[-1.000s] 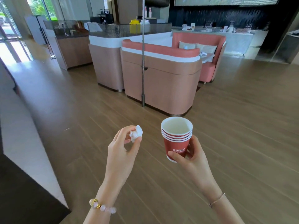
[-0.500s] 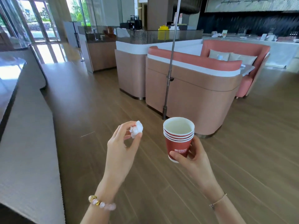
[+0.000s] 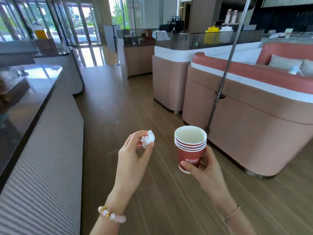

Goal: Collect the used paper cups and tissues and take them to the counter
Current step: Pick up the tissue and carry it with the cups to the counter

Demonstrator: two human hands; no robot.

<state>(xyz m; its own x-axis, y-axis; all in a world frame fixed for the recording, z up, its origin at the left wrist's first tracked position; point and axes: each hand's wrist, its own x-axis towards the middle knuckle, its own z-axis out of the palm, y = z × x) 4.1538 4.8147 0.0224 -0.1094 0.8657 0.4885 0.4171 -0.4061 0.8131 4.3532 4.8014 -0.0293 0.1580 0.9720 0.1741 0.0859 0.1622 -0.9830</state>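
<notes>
1. Cups (image 3: 190, 150): a nested stack of red paper cups with four rims visible. The long axis is near vertical and the mouth points up, tipped slightly toward the camera. The inside is white, and white print on the wall faces the camera.
2. The stack is in the air over the floor (image 3: 118, 107), right of centre. It is clamped low down by the right hand (image 3: 205, 168), with the thumb across the front near the base and the fingers curled round the far side.
3. Tissue (image 3: 148, 139): a small white crumpled wad with no clear long axis. The left hand (image 3: 133, 160) pinches it between thumb tip and fingertips. It sits at about the height of the cup rim, left of the stack and not touching it.
4. The hands are apart, and floor shows between them.
5. Wrists: a bead bracelet (image 3: 111, 216) on the left, a thin chain (image 3: 231, 213) on the right.
6. The floor is wood plank, with the boards running away from the camera.
7. Left: a dark glossy tabletop (image 3: 25, 99) with a ribbed front, its long edge running away from the camera. The things on it are too blurred to identify.
8. Right: a booth (image 3: 254, 116) with a tan back, a pink top and a cushion (image 3: 284, 64) inside. A metal pole (image 3: 225, 72) leans in front of it. A yellow container (image 3: 212, 33) stands further back.
</notes>
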